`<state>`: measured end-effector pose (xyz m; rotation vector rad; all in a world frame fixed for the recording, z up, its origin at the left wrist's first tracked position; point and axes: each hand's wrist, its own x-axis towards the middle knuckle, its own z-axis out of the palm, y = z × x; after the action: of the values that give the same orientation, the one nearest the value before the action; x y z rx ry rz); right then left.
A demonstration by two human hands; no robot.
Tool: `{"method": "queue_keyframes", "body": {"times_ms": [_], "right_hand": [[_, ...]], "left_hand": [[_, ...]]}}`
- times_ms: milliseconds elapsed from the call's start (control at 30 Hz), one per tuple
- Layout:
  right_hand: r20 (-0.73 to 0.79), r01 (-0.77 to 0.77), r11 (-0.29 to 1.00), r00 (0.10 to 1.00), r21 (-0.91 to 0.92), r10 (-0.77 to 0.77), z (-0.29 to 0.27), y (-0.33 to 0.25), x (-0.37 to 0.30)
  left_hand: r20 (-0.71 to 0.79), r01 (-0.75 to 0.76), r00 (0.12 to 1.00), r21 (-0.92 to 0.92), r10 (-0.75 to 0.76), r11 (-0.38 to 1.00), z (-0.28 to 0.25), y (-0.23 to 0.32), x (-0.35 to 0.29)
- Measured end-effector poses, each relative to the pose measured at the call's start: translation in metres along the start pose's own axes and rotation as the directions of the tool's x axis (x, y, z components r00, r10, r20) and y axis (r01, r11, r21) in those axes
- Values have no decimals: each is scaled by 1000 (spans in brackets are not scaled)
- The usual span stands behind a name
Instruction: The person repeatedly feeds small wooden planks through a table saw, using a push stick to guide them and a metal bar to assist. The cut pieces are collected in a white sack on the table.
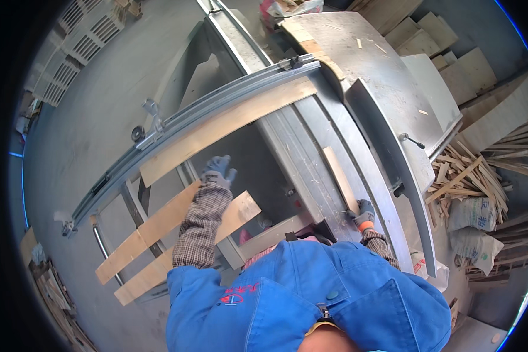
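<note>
Wood strip [339,179] at three o'clock: right hand [364,215] holds its near end, presumably for control; left hand [219,168], fingers apart, at nine, touch on plank [149,234] unclear.

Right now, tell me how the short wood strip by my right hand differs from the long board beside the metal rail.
The short strip is shorter and narrower than the long board. The long board runs along the metal rail; the short strip lies roughly crosswise to it. The right hand is at the short strip's near end; no hand rests on the long board. Both are flat, pale wood.
</note>
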<state>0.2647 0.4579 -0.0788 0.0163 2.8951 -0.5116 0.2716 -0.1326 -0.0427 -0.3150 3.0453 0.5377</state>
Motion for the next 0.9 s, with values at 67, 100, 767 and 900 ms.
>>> {"method": "queue_keyframes", "body": {"times_ms": [67,100,767,900], "right_hand": [[46,-41,999,998,-1,41,-8,-14,5],[31,-19,1000,999,-3,19,-9,-12,6],[72,46,999,996,24,-48,-17,-51,43],[228,163,984,963,-75,-142,-15,-53,56]], "left_hand": [[30,-56,998,-107,59,993,-17,30,-30],[53,-43,997,-89,48,995,-9,36,-47],[-328,-98,936,99,125,990,59,19,-97],[-309,-119,941,78,137,990,60,28,-93]]}}
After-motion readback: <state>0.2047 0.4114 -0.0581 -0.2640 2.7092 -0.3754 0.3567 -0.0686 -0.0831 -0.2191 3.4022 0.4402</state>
